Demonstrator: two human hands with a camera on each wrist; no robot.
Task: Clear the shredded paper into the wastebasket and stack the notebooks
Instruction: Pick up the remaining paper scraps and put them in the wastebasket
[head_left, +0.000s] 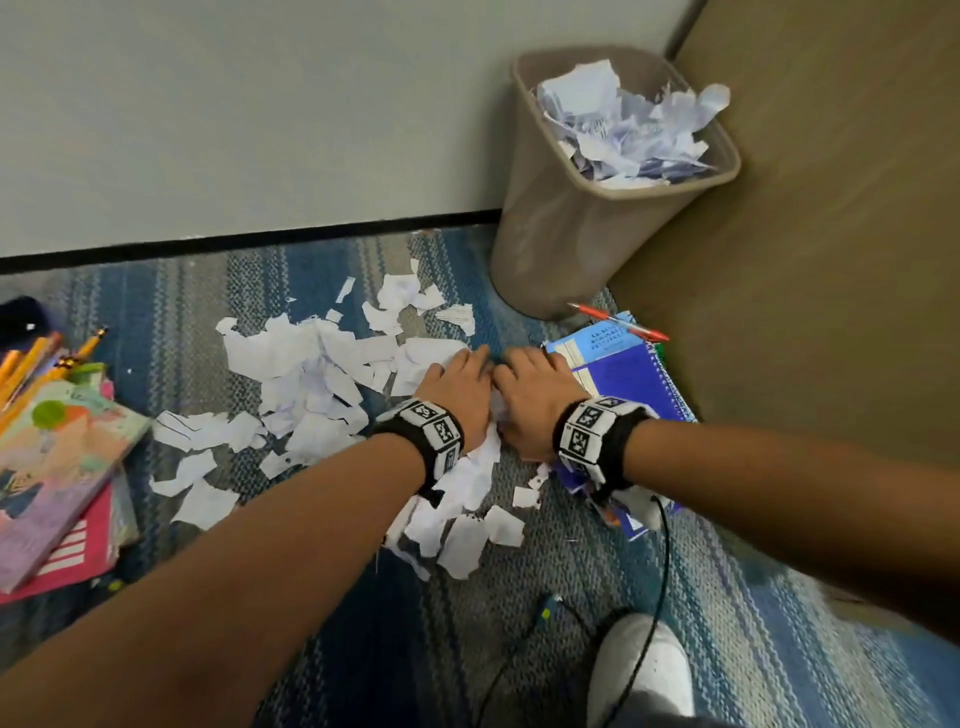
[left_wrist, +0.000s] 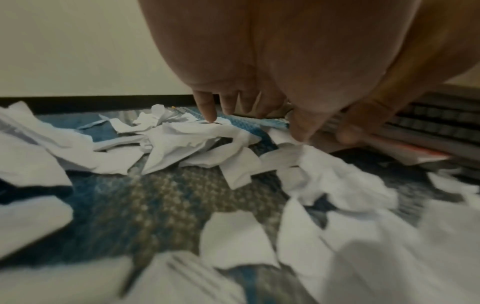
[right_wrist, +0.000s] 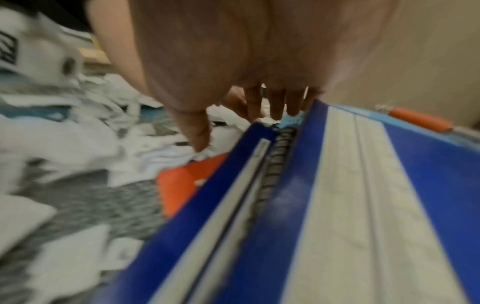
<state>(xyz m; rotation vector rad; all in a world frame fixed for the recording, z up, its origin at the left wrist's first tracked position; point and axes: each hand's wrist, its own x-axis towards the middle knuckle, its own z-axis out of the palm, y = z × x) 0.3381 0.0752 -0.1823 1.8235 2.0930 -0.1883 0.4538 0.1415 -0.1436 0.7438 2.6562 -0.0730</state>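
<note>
carpeted floor (head_left: 156, 312), striped blue and grey, carries everything here. wastebasket (head_left: 550, 234) stands upright in the corner past the hands, already heaped with torn paper. shredded paper (head_left: 311, 374) spreads wide over the floor, the bulk lying left of and nearer than both hands, a smaller drift under the left wrist. blue notebooks (head_left: 634, 374), spiral-bound, lie just right of the right hand, overlapped and askew, long axis running away toward the panel; a red pen (head_left: 618, 322) rests across the top one. a second pile of colourful notebooks (head_left: 57, 467) sits well apart at far left, with pencils (head_left: 31, 364) beside it.

left hand (head_left: 457, 384) and right hand (head_left: 535, 389) lie side by side, palms down, touching paper between them. left fingers (left_wrist: 207, 109) hang apart, tips pressing scraps. right fingers (right_wrist: 275, 107) straight, slightly spread, beside the notebook spine.

judgement: a gathering sweep; the left hand is nearer the main spread, the basket lies ahead and right.
</note>
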